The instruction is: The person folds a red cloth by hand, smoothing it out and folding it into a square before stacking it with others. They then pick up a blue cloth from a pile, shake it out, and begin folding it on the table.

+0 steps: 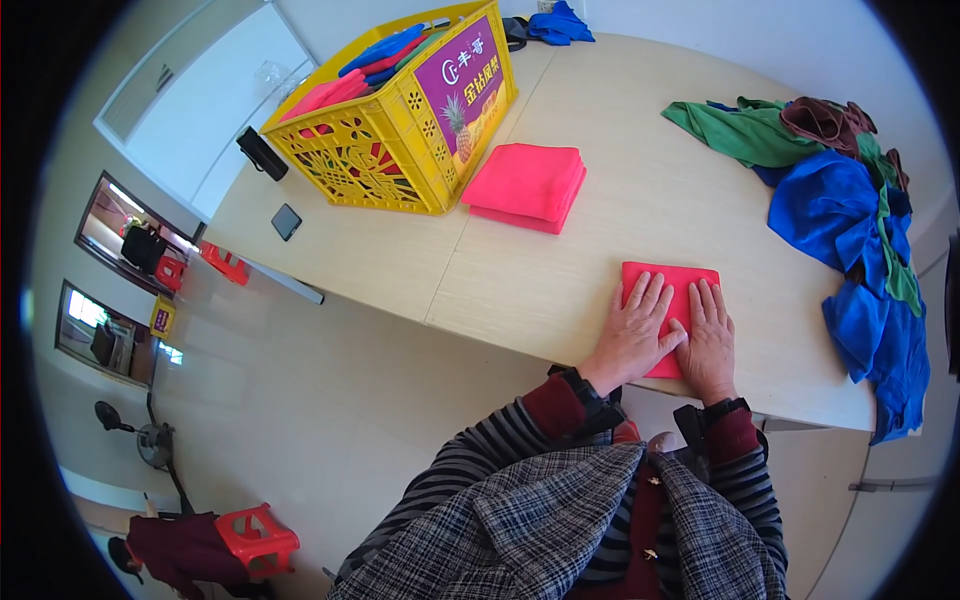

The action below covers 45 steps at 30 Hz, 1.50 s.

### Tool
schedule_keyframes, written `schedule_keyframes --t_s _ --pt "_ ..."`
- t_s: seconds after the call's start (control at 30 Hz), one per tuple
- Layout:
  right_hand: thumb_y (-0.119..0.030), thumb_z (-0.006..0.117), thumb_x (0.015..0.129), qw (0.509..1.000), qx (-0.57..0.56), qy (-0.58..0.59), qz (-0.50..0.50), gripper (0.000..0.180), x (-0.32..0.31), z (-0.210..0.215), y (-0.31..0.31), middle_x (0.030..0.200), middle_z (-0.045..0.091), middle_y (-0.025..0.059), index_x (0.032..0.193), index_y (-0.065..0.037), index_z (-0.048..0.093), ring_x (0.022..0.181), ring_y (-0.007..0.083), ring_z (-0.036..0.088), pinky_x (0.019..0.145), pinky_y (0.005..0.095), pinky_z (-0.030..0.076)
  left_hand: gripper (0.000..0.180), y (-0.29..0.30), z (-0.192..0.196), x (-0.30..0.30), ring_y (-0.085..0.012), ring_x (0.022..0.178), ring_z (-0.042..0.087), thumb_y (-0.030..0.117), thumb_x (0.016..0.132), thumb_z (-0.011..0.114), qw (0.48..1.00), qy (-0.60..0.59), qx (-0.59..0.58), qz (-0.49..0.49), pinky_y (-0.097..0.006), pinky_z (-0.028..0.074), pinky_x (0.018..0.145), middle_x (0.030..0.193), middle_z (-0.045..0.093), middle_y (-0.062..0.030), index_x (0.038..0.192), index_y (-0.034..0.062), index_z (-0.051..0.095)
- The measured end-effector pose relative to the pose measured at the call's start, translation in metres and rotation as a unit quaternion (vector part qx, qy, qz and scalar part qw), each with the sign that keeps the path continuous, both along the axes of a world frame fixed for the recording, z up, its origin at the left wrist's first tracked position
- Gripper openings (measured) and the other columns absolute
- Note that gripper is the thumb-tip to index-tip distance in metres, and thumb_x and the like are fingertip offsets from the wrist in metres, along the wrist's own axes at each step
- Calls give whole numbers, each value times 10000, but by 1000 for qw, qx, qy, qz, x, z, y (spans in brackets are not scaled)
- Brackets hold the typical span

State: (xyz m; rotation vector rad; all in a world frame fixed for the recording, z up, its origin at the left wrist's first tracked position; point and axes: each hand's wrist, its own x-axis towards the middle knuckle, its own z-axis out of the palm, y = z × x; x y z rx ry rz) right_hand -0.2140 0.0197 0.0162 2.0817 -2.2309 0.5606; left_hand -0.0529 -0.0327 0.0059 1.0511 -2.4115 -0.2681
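A folded pinkish-red cloth (672, 285) lies flat at the table's near edge. My left hand (640, 325) presses on its left part with the fingers stretched out. On the right part rests my right hand (708, 340), also flat, its fingers pointing away from me. The thumb of the left hand reaches across toward the right hand. Both palms cover much of the cloth. Farther off, to the left, sits a neat stack of folded cloths (525, 185) in the same pinkish red, beside the yellow crate.
The yellow plastic crate (375, 165) holds folded coloured cloths. Crumpled blue (830, 205), green and brown cloths heap along the table's right side. A phone (286, 222) and a black case (262, 153) lie left. A person (185, 550) is beside a red stool (258, 540) at lower left.
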Motion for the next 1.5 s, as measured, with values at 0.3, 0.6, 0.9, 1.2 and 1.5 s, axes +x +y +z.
schedule_keyframes --t_s 0.3,0.6,0.9,1.2,1.5 --pt "-402 533 1013 1000 1 27 9 649 -8 -3 5 1602 391 180 1517 -6 433 1514 344 308 1191 469 312 707 1 -16 -9 -386 1466 359 481 985 546 999 26 -35 5 -553 252 1199 1532 460 -236 1452 -48 498" --pt "-432 525 1021 997 -4 52 60 683 1 -3 13 1586 398 206 1520 19 412 1508 365 308 1192 466 315 429 72 -22 115 -318 1176 631 261 994 660 936 283 200 61 -393 501 989 1308 641 -190 1325 -4 590" --pt "-435 546 1003 979 6 39 200 712 48 4 51 1592 384 208 1524 27 401 1512 375 298 1206 473 297 522 110 -12 105 -240 1265 590 284 1031 636 370 645 665 -67 -428 471 1104 1420 582 -116 1463 41 472" --pt "-328 590 994 952 9 -100 288 622 43 8 61 1574 411 204 1505 -3 445 1477 364 362 1208 458 302 518 110 -1 131 -248 1285 583 252 1016 651 477 599 643 -8 -432 469 1111 1433 575 -122 1462 49 481" --pt "-173 621 942 993 -90 -52 54 511 -44 -17 79 1469 535 174 1423 -18 542 1390 367 461 1170 468 353 476 -37 90 175 -246 1271 596 200 974 715 586 633 502 66 -436 468 1110 1371 630 -99 1397 53 553"
